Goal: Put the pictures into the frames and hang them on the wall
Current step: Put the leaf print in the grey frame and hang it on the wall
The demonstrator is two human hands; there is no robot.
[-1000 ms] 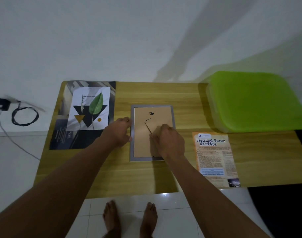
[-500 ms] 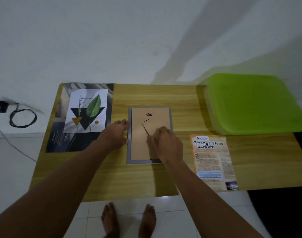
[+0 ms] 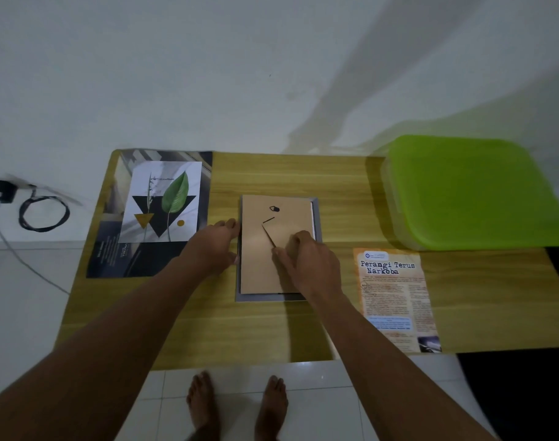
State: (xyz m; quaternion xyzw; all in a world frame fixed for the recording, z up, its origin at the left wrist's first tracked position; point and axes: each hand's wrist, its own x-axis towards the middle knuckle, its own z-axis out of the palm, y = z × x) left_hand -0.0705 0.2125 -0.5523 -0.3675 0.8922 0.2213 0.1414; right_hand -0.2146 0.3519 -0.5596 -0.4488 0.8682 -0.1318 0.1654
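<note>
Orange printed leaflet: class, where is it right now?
Head view: the orange printed leaflet lies flat on the wooden table, right of the grey picture frame, just in front of the lime-green plastic container.

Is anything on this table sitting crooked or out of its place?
The brown backing board is not seated squarely in the grey frame: it overlaps the frame's left border, while a gap shows along the right side. The right hand pinches the board near its middle.

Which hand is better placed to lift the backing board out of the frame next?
Probably the right hand: its curled fingers are on the backing board, beside the stand flap. The left hand only touches the grey frame at its left edge, which suits steadying it.
</note>
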